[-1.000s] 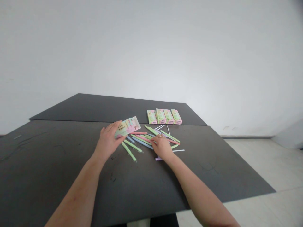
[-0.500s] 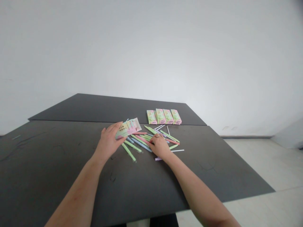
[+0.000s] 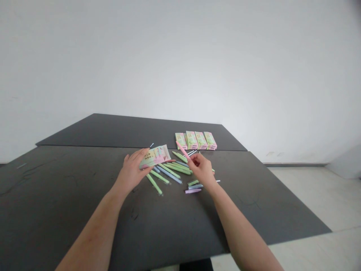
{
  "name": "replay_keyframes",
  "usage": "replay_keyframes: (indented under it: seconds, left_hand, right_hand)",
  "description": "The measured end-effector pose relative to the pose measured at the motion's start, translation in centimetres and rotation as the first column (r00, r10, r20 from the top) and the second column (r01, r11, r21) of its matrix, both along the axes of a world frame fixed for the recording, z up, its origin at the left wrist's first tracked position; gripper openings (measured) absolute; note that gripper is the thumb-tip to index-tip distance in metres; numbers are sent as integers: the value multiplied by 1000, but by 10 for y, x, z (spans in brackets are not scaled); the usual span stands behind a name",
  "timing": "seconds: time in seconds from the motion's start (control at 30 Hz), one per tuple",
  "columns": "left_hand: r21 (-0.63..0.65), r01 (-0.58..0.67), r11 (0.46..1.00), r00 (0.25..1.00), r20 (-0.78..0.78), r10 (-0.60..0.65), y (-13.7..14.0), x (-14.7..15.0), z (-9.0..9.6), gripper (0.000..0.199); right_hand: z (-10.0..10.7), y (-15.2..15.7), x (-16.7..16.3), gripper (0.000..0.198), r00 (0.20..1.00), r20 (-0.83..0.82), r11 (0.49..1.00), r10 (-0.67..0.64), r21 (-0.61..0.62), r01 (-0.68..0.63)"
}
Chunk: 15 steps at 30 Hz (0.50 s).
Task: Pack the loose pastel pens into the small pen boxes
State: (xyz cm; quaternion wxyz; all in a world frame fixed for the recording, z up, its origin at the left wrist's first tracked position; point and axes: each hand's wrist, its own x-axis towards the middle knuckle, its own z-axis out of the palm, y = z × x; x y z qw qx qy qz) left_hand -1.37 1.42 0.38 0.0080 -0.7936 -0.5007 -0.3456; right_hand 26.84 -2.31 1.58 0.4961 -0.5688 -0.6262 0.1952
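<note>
My left hand is closed around a small pastel printed box, tilted above the table with one end pointing right. My right hand pinches a pink pen, raised over the pile with its far end up and to the left. Beneath and between the hands lie several loose pens, among them green pens, blue pens and a purple pen. Part of the pile is hidden behind my right hand.
Several matching pastel boxes stand in a row behind the pens. Thin white sticks lie near them. The dark table meets a pale wall at the back, and light floor shows at the right.
My right hand has lifted a pink pen out of the pile and turned it upward. My left hand still holds the box, shifted slightly right.
</note>
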Motion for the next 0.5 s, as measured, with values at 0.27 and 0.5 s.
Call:
replay_keyframes:
  seconds: [0.27,0.5]
  left_hand:
    - [-44,31,999,998,-51,-34,-1,2,0,56]
    - [-84,46,995,991,-118,-56,-3,7,1,57]
  right_hand:
    - [23,-15,3,18,966,-168,975,198,133,-177]
    - [19,-14,4,14,985,-14,977,175,125,-172]
